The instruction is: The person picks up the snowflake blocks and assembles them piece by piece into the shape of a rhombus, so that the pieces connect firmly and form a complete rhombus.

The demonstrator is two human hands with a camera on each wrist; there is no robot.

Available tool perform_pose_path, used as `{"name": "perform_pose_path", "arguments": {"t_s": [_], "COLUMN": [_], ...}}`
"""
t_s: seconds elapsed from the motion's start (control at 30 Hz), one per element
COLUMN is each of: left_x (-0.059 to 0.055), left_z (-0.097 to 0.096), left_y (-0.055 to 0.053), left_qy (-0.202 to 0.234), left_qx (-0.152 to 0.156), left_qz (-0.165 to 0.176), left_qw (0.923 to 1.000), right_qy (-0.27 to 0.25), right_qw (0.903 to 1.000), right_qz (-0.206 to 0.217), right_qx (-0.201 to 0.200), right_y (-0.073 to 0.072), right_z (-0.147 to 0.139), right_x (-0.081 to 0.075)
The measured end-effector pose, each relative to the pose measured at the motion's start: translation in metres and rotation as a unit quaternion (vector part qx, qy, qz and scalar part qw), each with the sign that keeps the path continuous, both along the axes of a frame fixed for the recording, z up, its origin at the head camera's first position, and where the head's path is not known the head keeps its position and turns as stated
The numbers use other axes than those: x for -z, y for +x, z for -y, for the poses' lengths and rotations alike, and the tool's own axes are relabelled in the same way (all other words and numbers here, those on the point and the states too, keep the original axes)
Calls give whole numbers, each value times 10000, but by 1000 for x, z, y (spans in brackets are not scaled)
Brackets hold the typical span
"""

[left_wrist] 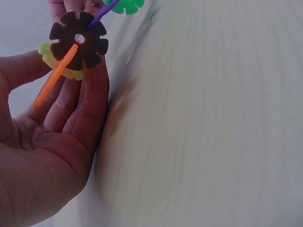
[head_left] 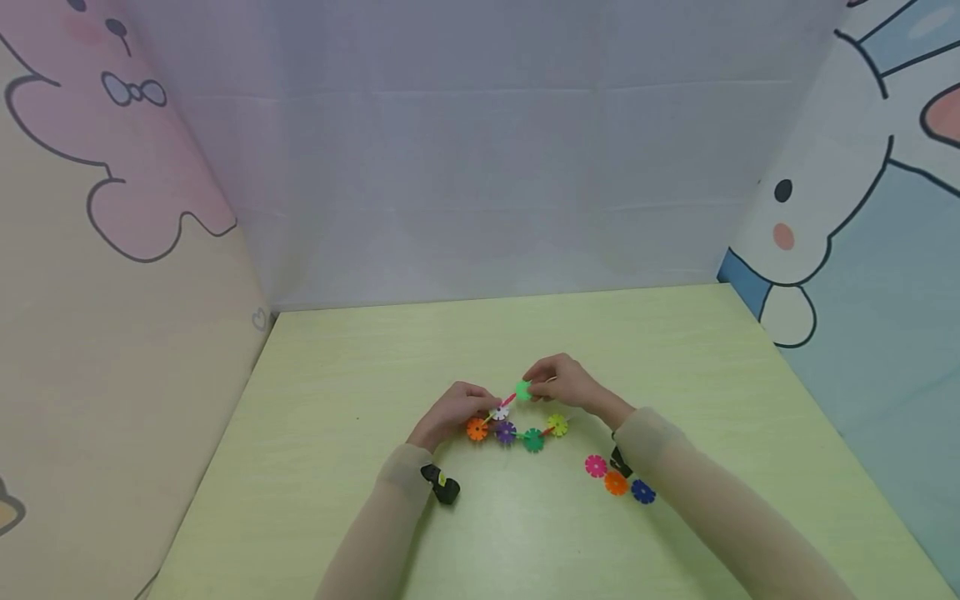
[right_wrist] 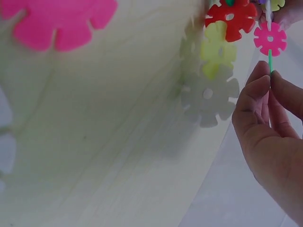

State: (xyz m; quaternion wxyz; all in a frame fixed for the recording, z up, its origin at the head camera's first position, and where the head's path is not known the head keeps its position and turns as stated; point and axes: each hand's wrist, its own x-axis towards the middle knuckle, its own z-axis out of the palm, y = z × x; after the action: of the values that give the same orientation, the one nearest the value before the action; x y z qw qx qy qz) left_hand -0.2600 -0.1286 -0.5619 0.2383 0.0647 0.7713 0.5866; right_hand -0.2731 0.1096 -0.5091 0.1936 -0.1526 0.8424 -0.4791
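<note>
A chain of slotted plastic snowflake discs is held above the table. In the head view it includes an orange disc (head_left: 477, 429), a purple disc (head_left: 506, 432), a green disc (head_left: 533, 440) and a yellow disc (head_left: 557, 425). My left hand (head_left: 459, 408) grips the chain beside a white disc (head_left: 500, 412). Its wrist view shows a yellow disc (left_wrist: 75, 74) between thumb and fingers, behind a brown disc (left_wrist: 90, 49). Between thumb and fingertips, my right hand (head_left: 566, 383) pinches a light green disc (head_left: 523, 390), slotted into a pink disc (right_wrist: 270, 39) at the chain's end.
Loose on the table, near the right forearm, lie a pink disc (head_left: 596, 466), another orange disc (head_left: 616, 483) and a blue disc (head_left: 642, 492). A black wrist camera (head_left: 621, 461) partly covers that spot. Cartoon-printed panels flank the pale table (head_left: 525, 542); a white cloth (head_left: 487, 167) hangs behind.
</note>
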Motion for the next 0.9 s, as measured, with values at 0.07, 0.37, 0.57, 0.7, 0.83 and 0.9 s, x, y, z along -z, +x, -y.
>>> {"name": "perform_pose_path", "arguments": {"t_s": [0.07, 0.37, 0.57, 0.7, 0.83, 0.9], "left_x": [0, -3, -1, 1, 2, 3], "left_z": [0, 0, 2, 2, 2, 1], "left_y": [0, 1, 1, 2, 3, 3], "left_qy": [7, -5, 109, 249, 339, 343], "left_qx": [5, 42, 95, 127, 94, 72], "left_qz": [-10, -2, -15, -44, -94, -112], "left_qw": [10000, 10000, 9999, 9996, 9993, 9993], "right_qy": [-19, 6, -54, -32, 6, -15], "right_qw": [10000, 10000, 9999, 10000, 10000, 10000], "right_qz": [-8, 73, 139, 86, 69, 68], "right_qx": [-24, -42, 27, -16, -36, -49], "right_y": [0, 0, -1, -2, -3, -3], "right_z": [1, 4, 6, 7, 8, 8], "right_x": [0, 2, 3, 4, 5, 5]}}
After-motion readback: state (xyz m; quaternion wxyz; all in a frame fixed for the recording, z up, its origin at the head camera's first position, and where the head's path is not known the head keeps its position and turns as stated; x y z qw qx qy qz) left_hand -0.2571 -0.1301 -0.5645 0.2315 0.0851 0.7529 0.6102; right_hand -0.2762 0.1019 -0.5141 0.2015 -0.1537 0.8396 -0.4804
